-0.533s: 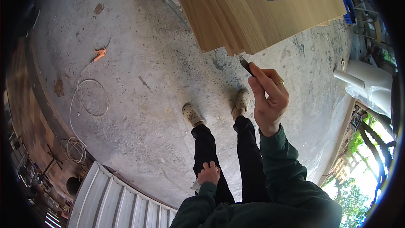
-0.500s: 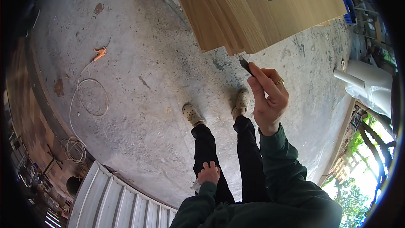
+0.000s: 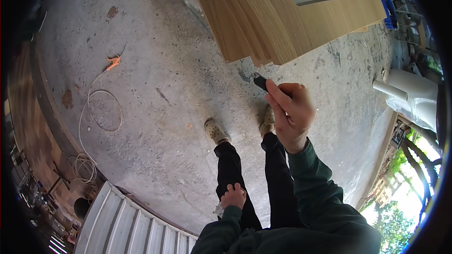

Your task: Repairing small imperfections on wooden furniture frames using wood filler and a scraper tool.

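We see soft, even daylight over the concrete floor (image 3: 165,89), with only faint shadows. The brightest patch is the overexposed greenery (image 3: 409,178) at the lower right rim. We note strong fisheye bending toward the edges, a black vignette around the frame, and reasonably sharp focus at the centre.

Most of the small dark tool (image 3: 260,82) is buried inside the right hand (image 3: 293,113), so only its tip shows and its kind cannot be told. The left hand (image 3: 234,196) hangs by the thigh, its fingers curled out of sight. The stacked wooden boards (image 3: 263,14) run off the top edge. The clutter at the left rim (image 3: 33,193) is too small and dark to identify.
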`<state>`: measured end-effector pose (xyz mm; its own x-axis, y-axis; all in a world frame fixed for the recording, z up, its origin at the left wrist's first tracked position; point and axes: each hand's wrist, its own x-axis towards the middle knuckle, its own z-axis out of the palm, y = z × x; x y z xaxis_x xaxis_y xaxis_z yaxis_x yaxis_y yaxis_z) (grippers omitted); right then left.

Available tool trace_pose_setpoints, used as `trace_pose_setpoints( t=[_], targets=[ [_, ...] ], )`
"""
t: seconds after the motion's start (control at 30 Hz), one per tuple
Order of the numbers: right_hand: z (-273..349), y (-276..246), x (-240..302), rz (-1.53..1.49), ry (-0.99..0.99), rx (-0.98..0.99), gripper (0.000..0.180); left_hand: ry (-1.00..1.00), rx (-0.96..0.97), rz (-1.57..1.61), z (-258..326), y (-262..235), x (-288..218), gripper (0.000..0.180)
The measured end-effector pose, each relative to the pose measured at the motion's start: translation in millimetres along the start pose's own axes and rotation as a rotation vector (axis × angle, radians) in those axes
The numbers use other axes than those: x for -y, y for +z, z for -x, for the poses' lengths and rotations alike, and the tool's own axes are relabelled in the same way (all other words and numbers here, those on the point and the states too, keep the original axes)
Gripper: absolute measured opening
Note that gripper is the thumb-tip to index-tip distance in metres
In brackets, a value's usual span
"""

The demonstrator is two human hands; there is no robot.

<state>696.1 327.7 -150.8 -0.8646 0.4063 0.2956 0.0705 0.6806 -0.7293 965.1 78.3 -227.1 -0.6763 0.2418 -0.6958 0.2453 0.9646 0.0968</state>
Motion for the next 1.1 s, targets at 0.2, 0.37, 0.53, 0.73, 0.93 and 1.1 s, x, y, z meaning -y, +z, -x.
trace_pose_setpoints(
  t=[0.2,0.37,0.53,0.73,0.93,1.1],
  targets=[
    [-3,-11,3,-0.120,0.124,-0.045,0.027,0.003,-0.001,0.019,-1,-2,-1,0.021],
    [-9,-11,7,-0.194,0.194,-0.028,0.023,0.002,0.045,0.027,1,-1,-1,0.030],
    [-13,-10,6,-0.201,0.181,-0.009,0.022,0.000,0.048,0.033,0,-2,-1,0.030],
    [-9,-13,9,-0.067,0.050,0.077,0.025,-0.013,0.061,0.033,0,0,-2,0.030],
    [-7,-14,11,-0.172,0.161,0.002,0.024,-0.007,0.067,0.049,-1,-2,-1,0.028],
    [-8,-11,9,-0.207,0.208,-0.009,0.024,-0.010,0.062,0.065,0,-3,-2,0.027]
  ],
)
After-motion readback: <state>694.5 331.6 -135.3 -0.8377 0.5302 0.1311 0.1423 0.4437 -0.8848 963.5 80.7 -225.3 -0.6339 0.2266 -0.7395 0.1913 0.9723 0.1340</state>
